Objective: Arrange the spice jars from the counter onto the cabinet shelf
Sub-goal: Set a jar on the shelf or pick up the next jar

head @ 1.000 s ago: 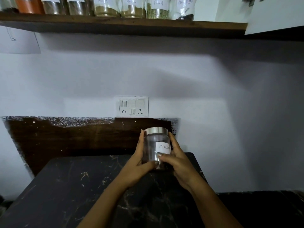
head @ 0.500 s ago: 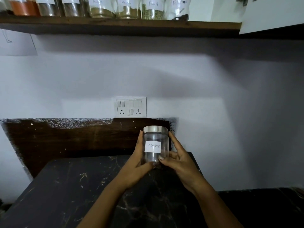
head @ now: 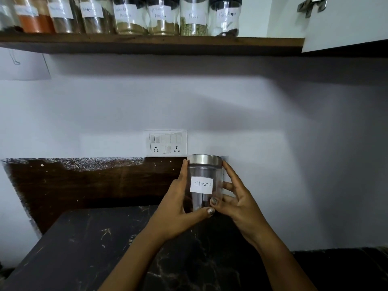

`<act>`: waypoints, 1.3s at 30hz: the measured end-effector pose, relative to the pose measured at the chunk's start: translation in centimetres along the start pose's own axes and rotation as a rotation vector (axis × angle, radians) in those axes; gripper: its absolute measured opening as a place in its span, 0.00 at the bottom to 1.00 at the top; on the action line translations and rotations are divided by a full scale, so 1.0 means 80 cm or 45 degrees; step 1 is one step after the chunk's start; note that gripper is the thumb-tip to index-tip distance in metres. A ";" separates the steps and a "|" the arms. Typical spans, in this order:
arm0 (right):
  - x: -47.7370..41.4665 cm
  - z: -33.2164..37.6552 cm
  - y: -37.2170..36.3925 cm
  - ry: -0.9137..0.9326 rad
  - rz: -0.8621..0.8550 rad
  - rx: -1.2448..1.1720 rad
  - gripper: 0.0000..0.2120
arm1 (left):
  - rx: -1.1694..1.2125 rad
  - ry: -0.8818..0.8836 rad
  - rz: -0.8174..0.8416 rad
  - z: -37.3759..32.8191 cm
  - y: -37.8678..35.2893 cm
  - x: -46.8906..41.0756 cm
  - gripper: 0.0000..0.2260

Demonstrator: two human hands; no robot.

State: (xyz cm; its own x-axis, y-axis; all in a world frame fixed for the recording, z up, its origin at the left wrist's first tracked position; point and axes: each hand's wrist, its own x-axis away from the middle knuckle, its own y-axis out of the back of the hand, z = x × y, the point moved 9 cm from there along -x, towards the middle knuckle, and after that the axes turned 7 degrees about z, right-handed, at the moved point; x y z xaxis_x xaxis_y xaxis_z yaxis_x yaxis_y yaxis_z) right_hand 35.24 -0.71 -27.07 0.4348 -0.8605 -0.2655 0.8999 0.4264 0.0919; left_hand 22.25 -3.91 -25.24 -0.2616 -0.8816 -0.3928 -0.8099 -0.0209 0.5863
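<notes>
Head view: left hand [head: 176, 208] and right hand [head: 239, 204] curled round a glass jar [head: 204, 183], fingers wrapped on both sides, thumbs under the front. White label [head: 201, 184] between the thumbs and fingertips, reading "Cloves". Silver lid [head: 204, 160] just above the fingertips. High above, a shelf [head: 147, 44] of labelled jars [head: 161, 17], one reading "Black Pepper".
</notes>
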 end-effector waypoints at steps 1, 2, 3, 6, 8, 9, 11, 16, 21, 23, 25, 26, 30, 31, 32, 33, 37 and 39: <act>-0.002 0.004 0.002 0.012 0.000 0.018 0.38 | -0.012 -0.009 -0.006 -0.003 0.003 -0.003 0.49; -0.004 0.009 0.005 0.023 -0.002 0.032 0.38 | -0.027 -0.016 -0.011 -0.006 0.005 -0.007 0.49; -0.006 0.015 0.007 0.033 -0.004 0.046 0.38 | -0.042 -0.025 -0.012 -0.010 0.008 -0.011 0.50; -0.015 0.036 0.020 0.080 -0.032 0.124 0.38 | -0.090 -0.057 -0.028 -0.025 0.017 -0.026 0.50; -0.022 0.055 0.029 0.130 -0.059 0.174 0.38 | -0.138 -0.085 -0.052 -0.039 0.026 -0.037 0.50; -0.027 0.064 0.034 0.154 -0.067 0.198 0.38 | -0.164 -0.100 -0.069 -0.046 0.031 -0.046 0.50; -0.037 0.080 0.044 0.168 -0.082 0.247 0.38 | -0.205 -0.103 -0.094 -0.059 0.040 -0.061 0.50; -0.072 0.141 0.076 0.277 -0.115 0.351 0.39 | -0.244 -0.150 -0.142 -0.100 0.065 -0.120 0.50; -0.112 0.210 0.118 0.411 -0.193 0.419 0.39 | -0.346 -0.271 -0.281 -0.149 0.094 -0.194 0.52; -0.128 0.241 0.133 0.488 -0.232 0.470 0.39 | -0.397 -0.308 -0.339 -0.170 0.106 -0.224 0.51; -0.144 0.268 0.148 0.555 -0.266 0.515 0.41 | -0.409 -0.360 -0.374 -0.190 0.117 -0.252 0.52; -0.150 0.277 0.156 0.576 -0.286 0.529 0.41 | -0.401 -0.381 -0.384 -0.196 0.121 -0.265 0.52; -0.179 0.315 0.193 0.667 -0.371 0.593 0.41 | -0.337 -0.478 -0.436 -0.221 0.129 -0.322 0.53; -0.187 0.322 0.201 0.674 -0.378 0.590 0.41 | -0.305 -0.502 -0.463 -0.226 0.130 -0.336 0.53; -0.196 0.331 0.211 0.678 -0.380 0.586 0.40 | -0.273 -0.521 -0.502 -0.232 0.133 -0.352 0.51; -0.204 0.335 0.218 0.673 -0.379 0.601 0.40 | -0.254 -0.524 -0.540 -0.235 0.134 -0.364 0.48; -0.240 0.353 0.244 0.649 -0.401 0.782 0.42 | -0.385 -0.510 -0.678 -0.247 0.133 -0.402 0.38; -0.253 0.354 0.254 0.625 -0.397 0.821 0.42 | -0.402 -0.521 -0.686 -0.246 0.130 -0.420 0.38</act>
State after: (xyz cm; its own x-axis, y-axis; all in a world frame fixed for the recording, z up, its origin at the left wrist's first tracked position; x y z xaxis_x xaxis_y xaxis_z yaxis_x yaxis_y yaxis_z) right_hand 45.67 17.43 7.38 0.2349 -0.6308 -0.7396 0.8837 -0.1783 0.4328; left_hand 32.96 16.19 7.95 -0.0954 -0.4664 -0.8794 -0.7081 -0.5891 0.3893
